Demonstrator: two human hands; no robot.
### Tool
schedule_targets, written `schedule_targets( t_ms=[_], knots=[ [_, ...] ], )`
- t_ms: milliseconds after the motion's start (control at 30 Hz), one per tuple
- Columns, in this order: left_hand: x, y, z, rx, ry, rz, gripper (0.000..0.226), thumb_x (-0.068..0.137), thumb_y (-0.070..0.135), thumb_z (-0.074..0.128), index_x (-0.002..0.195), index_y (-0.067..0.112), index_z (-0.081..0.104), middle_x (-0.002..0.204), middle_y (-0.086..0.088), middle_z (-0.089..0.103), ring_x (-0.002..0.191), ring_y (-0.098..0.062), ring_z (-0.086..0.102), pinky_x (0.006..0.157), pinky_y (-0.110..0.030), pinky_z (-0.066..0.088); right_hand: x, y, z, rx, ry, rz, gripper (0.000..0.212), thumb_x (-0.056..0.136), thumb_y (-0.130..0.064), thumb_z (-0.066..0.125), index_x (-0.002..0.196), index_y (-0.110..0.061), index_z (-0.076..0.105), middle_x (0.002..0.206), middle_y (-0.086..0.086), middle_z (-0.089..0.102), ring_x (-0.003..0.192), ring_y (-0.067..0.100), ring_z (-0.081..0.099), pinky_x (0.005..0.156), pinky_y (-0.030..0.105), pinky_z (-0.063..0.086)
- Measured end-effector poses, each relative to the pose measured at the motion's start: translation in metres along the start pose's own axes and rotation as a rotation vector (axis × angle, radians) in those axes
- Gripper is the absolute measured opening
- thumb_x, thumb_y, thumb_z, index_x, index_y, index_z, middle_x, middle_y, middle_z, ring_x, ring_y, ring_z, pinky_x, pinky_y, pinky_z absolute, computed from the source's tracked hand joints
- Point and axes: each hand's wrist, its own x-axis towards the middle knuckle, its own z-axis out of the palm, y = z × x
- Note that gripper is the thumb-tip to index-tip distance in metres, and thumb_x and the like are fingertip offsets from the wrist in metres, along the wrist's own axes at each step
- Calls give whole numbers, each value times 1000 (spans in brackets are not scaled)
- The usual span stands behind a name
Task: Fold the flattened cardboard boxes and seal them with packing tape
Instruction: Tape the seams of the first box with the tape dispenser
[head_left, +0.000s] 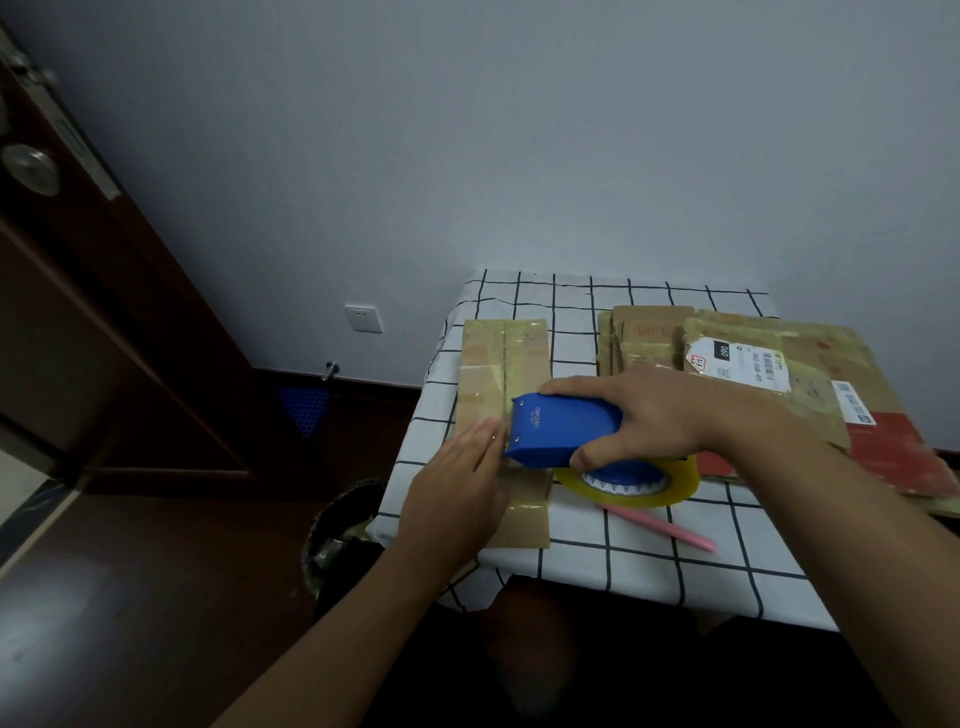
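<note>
Right hand (654, 415) gripping blue tape dispenser (563, 428), nose aimed frame-left, long axis horizontal. Left hand (457, 488) flat, fingers straight, pressing taped cardboard box (501, 358), its long axis vertical, lower center.

We see a matt brown cardboard box (504, 395) striped with glossy clear tape, a smooth blue plastic tape dispenser (563, 428), a checked cloth tablecloth (649, 551), and what seems a pink plastic cutter (660, 526).
</note>
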Motion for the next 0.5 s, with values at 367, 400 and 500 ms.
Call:
schedule_targets(
  t_ms=[367,400,500],
  knots=[
    [-1,0,1,75,10,23,68,71,14,80,135,16,56,132,-16,60,118,-33,59,93,-44,51,-25,36,-1,20,-37,37,75,83,-60,66,144,-61,22,97,-19,45,81,1,48,66,17,35],
    [-1,2,0,90,3,24,71,70,16,81,136,20,55,130,-18,60,116,-35,60,89,-45,53,-24,36,0,2,-36,32,75,83,-60,65,144,-61,22,98,-17,45,82,1,47,68,19,36],
    [0,8,2,146,8,7,78,63,18,85,135,24,55,126,-21,60,113,-38,61,88,-47,53,-20,37,5,-67,-33,5,75,83,-64,62,145,-61,20,101,-9,50,84,5,48,76,26,42]
  ],
)
